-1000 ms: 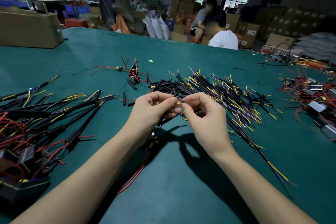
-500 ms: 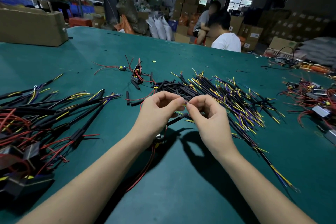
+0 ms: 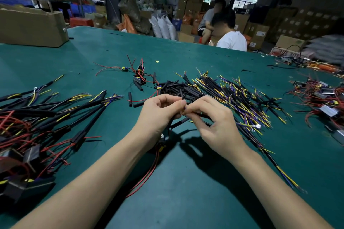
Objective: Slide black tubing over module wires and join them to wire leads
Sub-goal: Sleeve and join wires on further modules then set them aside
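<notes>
Black tubing [image 3: 177,123] now juts lower between both hands' pinching fingers [image 3: 179,103].

Black tubing [image 3: 177,123] — slanting off the table (red module wires [image 3: 149,174] trailing below).

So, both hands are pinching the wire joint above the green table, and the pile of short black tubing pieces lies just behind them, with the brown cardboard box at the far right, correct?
Nearly: the head view shows the brown cardboard box at the far left, not right. The left hand and right hand do pinch the wire joint above the green table, with the pile of short black tubing pieces just behind.
</notes>
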Demonstrator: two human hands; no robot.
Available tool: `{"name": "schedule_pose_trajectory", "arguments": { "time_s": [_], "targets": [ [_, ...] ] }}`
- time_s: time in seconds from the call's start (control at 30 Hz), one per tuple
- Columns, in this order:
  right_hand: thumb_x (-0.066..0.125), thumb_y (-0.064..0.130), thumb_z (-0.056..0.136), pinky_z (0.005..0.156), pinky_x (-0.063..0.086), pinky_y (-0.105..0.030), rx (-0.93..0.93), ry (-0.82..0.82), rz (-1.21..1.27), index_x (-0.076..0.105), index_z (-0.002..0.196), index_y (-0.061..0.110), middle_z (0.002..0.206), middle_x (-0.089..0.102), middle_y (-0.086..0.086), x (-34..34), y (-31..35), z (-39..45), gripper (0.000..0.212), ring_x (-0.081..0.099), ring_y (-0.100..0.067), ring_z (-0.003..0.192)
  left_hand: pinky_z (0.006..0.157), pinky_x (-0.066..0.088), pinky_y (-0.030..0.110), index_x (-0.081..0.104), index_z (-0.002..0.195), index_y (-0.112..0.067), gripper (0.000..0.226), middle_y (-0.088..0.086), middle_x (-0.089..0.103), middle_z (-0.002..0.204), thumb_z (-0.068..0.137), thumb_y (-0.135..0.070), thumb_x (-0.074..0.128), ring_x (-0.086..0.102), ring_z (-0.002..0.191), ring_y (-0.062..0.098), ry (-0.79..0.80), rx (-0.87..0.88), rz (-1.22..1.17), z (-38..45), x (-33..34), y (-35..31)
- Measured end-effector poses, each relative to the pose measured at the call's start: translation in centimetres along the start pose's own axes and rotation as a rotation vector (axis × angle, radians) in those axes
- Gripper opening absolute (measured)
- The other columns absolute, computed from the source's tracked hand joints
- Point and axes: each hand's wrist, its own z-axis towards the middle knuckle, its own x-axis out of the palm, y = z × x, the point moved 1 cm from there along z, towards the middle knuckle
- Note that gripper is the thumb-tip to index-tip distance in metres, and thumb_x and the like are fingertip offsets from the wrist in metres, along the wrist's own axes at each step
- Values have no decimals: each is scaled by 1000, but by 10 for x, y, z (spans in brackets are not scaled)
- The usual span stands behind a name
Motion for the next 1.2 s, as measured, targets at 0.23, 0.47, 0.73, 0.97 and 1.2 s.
{"name": "schedule_pose_trajectory", "arguments": {
  "time_s": [0.23,0.47,0.73,0.97,1.2],
  "targets": [
    [70,19,85,67,50,-32,493,-85,289,68,77,17,70,68,1,4,0,0,9,61,-15,65,61,51,18,67,82,-7,3,1,68,69,84,-6,70,59,60,6,-26,126,153,-3,1,1],
    [71,14,83,56,38,-14,517,22,233,71,72,17,62,65,7,-1,0,1,11,49,1,54,59,48,13,67,77,-12,10,-1,67,69,83,-5,70,59,61,3,-26,206,242,-6,5,5],
    [66,4,82,61,41,-28,359,-180,49,63,69,8,68,59,-1,-1,-1,-1,14,50,-15,63,65,45,14,67,79,-24,13,-5,69,79,86,-13,68,59,65,0,-139,251,365,-7,6,3],
    [68,6,83,68,44,-25,226,-189,-9,70,77,12,73,60,8,-5,1,1,9,51,-8,68,66,41,12,73,104,-21,24,-5,63,89,89,-6,63,60,77,12,-49,327,404,-10,7,-3],
    [66,11,83,74,46,-50,240,-169,-127,68,76,16,76,60,4,-4,0,0,9,54,-13,70,67,48,19,73,95,-20,17,3,68,89,87,-6,66,60,72,7,-135,398,339,-12,9,-2]
  ]
}}
